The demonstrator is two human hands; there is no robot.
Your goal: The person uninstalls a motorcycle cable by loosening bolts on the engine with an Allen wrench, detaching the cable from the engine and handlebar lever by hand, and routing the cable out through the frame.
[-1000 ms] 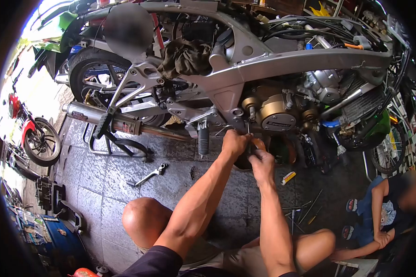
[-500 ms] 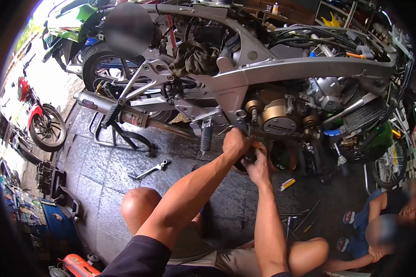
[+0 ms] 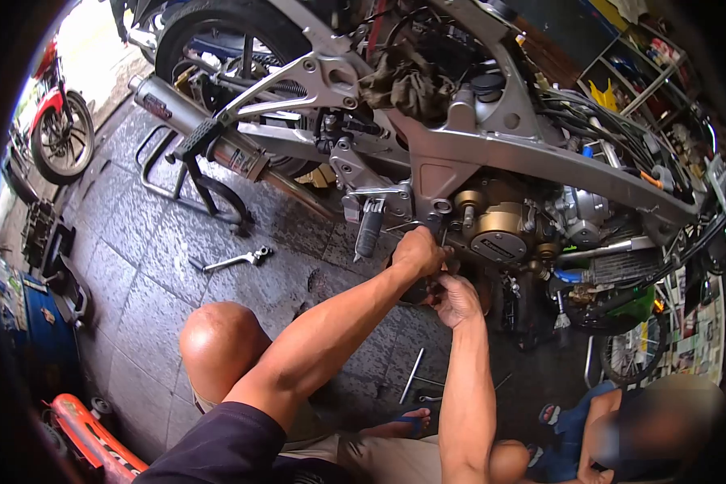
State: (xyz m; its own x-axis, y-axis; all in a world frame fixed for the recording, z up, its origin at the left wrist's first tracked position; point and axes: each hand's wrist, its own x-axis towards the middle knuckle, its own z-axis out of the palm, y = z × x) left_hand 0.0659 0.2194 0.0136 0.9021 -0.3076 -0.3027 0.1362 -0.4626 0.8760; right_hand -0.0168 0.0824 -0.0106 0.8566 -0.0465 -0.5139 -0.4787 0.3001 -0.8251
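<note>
My left hand [image 3: 419, 252] is closed at the lower edge of the motorcycle frame [image 3: 448, 157], just left of the gold engine cover [image 3: 498, 234]. What its fingers grip is too small to make out. Right below it, my right hand [image 3: 457, 302] has its fingers curled together near my left fingertips, and what they hold is hidden. A black footpeg [image 3: 369, 232] hangs to the left of my hands. A dark, round container, partly hidden, lies on the floor behind them.
A kick lever [image 3: 232, 260] lies on the tiled floor left of my arms. A T-handle tool [image 3: 412, 375] is on the floor between my forearms. Another person [image 3: 601, 427] sits at the lower right. The silver exhaust [image 3: 194, 121] and centre stand [image 3: 210, 189] are at upper left.
The view has tilted and turned, so the motorcycle slopes down to the right. Both hands stay close together below the frame. The T-handle tool now shows between my forearms.
</note>
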